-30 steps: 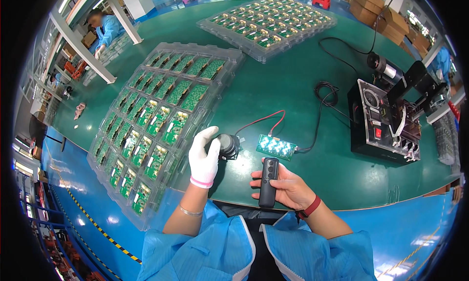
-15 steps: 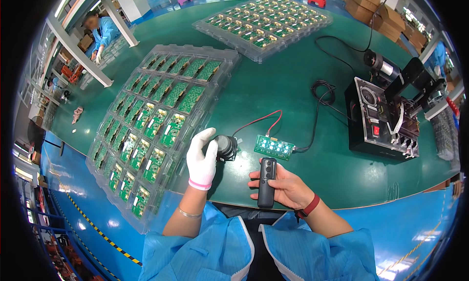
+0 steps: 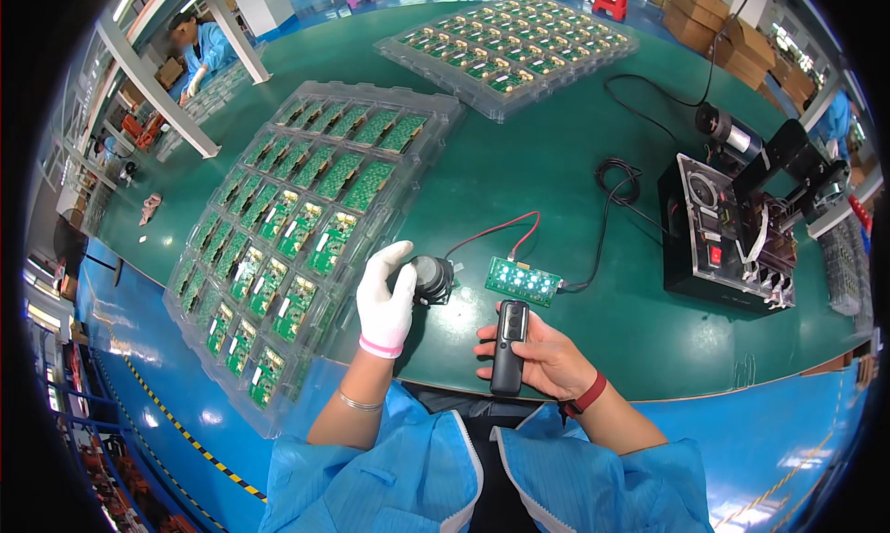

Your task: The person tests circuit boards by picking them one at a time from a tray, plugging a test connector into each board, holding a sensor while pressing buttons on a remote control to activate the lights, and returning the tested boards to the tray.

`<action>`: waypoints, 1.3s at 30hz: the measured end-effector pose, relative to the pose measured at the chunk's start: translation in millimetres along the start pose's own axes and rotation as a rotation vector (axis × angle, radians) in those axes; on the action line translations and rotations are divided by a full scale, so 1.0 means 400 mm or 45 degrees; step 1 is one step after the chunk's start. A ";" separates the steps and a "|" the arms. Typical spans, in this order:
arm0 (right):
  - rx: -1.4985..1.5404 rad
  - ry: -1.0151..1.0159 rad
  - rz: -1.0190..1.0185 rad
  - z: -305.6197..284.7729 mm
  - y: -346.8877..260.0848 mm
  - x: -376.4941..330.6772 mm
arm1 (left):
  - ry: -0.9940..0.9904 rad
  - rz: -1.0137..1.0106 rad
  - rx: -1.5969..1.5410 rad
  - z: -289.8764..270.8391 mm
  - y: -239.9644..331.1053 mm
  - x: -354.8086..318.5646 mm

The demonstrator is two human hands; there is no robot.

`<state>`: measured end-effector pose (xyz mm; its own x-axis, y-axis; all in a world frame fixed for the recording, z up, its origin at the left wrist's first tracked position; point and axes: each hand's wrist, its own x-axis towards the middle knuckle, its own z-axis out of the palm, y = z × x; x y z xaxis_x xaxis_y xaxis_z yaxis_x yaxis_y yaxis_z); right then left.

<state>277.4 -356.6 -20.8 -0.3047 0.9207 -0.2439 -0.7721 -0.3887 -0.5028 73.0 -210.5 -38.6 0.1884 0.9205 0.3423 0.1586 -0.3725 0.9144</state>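
Note:
My left hand [image 3: 387, 297], in a white glove with a pink cuff, has its thumb and fingers curled round the side of a black, round device [image 3: 432, 279] with a grey top. A red wire [image 3: 496, 227] runs from beside this device to a small green circuit board [image 3: 522, 281] with several bright white lights. In my bare right hand [image 3: 551, 361] is a slim black remote control [image 3: 508, 349], its buttons facing up and my thumb on its side edge. The remote is just nearer to me than the lit board.
Clear plastic trays of green circuit boards stand on the left [image 3: 371, 93] and far side [image 3: 501, 111] of the green table [image 3: 519, 162]. A black machine [image 3: 709, 273] sits at right, with black cable [image 3: 607, 227] trailing to the lit board. Another person [image 3: 206, 51] works at far left.
The whole view has shifted slightly. Both hands keep their hold, and the lit board stays in place on the table.

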 end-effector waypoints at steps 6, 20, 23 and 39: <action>-0.014 0.033 -0.006 0.007 -0.001 -0.003 | -0.039 -0.011 0.017 -0.004 0.001 -0.002; 0.195 -0.082 0.010 -0.054 0.008 -0.004 | -0.012 -0.013 0.019 -0.002 0.009 0.000; 0.168 0.134 0.026 -0.022 0.009 -0.013 | 0.030 0.032 0.099 -0.007 0.009 -0.001; 0.018 0.241 -0.104 -0.002 0.016 -0.025 | 0.180 0.340 0.337 -0.051 0.072 0.004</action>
<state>276.1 -368.1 -22.3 -0.1315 0.9255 -0.3553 -0.7981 -0.3114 -0.5158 58.2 -217.3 -7.5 0.1242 0.7875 0.6037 0.3698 -0.6013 0.7083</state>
